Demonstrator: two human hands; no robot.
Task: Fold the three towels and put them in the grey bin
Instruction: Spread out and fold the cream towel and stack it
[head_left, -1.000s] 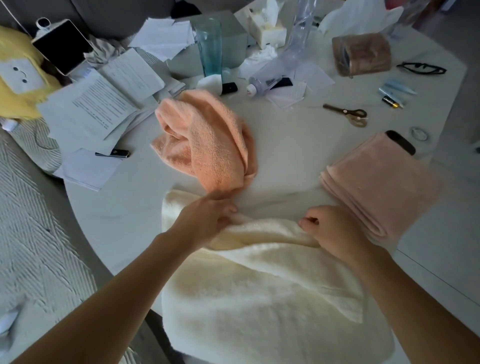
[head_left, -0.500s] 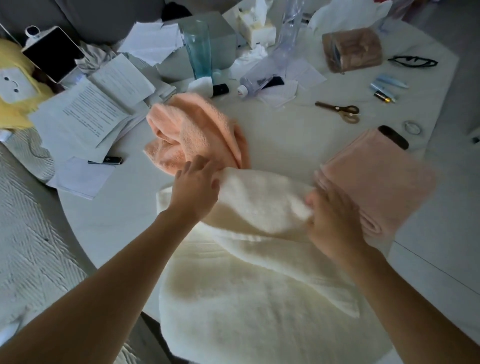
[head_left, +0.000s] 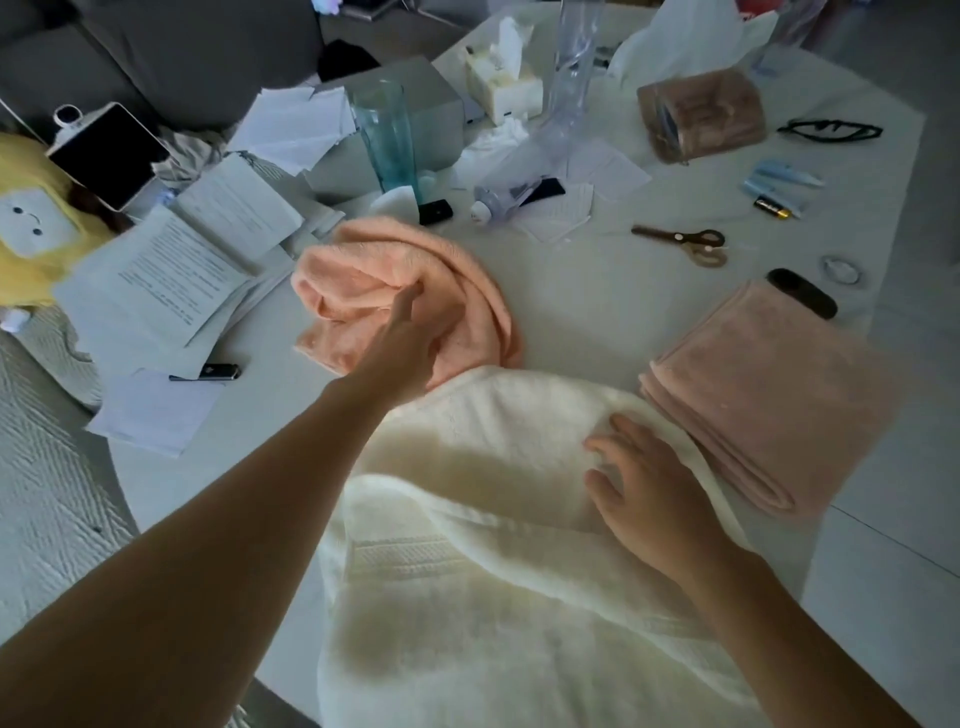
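Note:
A cream towel (head_left: 493, 457) lies on the white table (head_left: 597, 312), its far edge folded away from me and its near part hanging over the table's front edge. My right hand (head_left: 644, 483) rests flat on the fold with fingers spread. My left hand (head_left: 402, 345) stretches forward with straight fingers over a crumpled orange towel (head_left: 462, 296) just beyond the cream one. A folded pink towel (head_left: 769, 395) lies at the right. A grey box (head_left: 441, 111) stands at the back behind a glass.
Loose papers (head_left: 187, 270) and a pen (head_left: 208, 372) crowd the left side. A tall blue glass (head_left: 387, 140), tissue box (head_left: 501, 88), scissors (head_left: 685, 241), battery (head_left: 774, 207), eyeglasses (head_left: 828, 130) and a dark remote (head_left: 802, 293) lie farther back and right.
Both hands carried the cream towel's edge away from me and laid it down. The left hand then let go and moved forward over the orange towel; the right hand flattened on the fold.

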